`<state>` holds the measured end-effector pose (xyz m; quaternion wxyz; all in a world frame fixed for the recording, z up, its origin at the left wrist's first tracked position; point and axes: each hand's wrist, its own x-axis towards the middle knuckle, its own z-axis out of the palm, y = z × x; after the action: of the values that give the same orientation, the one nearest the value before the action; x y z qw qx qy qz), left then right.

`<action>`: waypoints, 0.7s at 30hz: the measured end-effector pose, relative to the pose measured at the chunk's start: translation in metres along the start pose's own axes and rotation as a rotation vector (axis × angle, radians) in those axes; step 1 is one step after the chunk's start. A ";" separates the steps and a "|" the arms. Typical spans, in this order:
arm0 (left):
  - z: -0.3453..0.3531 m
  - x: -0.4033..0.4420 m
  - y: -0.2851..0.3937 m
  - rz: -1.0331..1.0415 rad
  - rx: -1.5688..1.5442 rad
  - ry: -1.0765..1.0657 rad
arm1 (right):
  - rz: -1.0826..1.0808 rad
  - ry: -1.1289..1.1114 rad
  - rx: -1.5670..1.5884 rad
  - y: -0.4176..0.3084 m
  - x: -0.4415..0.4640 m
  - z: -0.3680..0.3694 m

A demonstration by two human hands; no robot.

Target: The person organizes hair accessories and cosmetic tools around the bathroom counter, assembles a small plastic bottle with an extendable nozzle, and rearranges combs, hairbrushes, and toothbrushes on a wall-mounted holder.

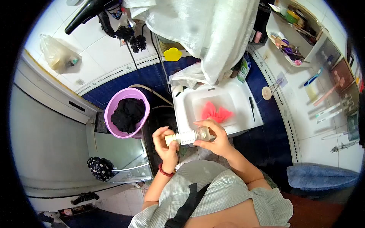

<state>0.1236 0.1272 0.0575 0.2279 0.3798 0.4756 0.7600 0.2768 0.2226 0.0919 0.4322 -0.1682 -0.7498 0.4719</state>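
A small clear bottle point(188, 137) with white markings lies sideways between my two hands, in front of the sink. My left hand point(164, 146) is closed around its pale yellow cap point(170, 140). At the other end, my right hand point(215, 138) grips the bottle's clear base between thumb and fingers. Whether the cap is loose or tight I cannot tell. Just beyond my right hand, a wet-looking pink-red cloth point(215, 112) lies bunched in the white sink point(182, 110).
A purple basin point(110, 110) with black cloth point(128, 114) stands at left on a washing machine point(131, 159). A white curtain point(197, 30) hangs over the sink's back. On the right wall are a shelf point(304, 53), toothbrushes point(334, 110) and a blue towel point(321, 176).
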 end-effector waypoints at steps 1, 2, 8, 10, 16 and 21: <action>-0.007 0.001 -0.001 0.154 0.136 -0.015 | 0.068 -0.039 0.123 0.006 -0.002 0.001; -0.013 0.002 0.002 0.266 0.182 -0.068 | 0.075 -0.094 0.157 0.009 -0.004 0.002; -0.011 0.001 0.032 0.210 0.321 -0.023 | -0.095 -0.057 -0.009 0.006 0.000 0.007; -0.013 0.004 0.042 0.255 0.480 -0.095 | -0.169 -0.079 -0.128 0.008 -0.001 -0.001; -0.004 0.008 0.042 0.243 0.432 -0.340 | -0.083 -0.167 0.014 0.008 -0.024 -0.029; 0.021 0.010 0.040 0.350 0.524 -0.327 | -0.005 0.133 -0.202 -0.009 -0.050 -0.021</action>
<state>0.1352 0.1281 0.1026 0.0624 0.6179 0.5393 0.5688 0.3237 0.1971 0.0785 0.4629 -0.2401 -0.7636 0.3807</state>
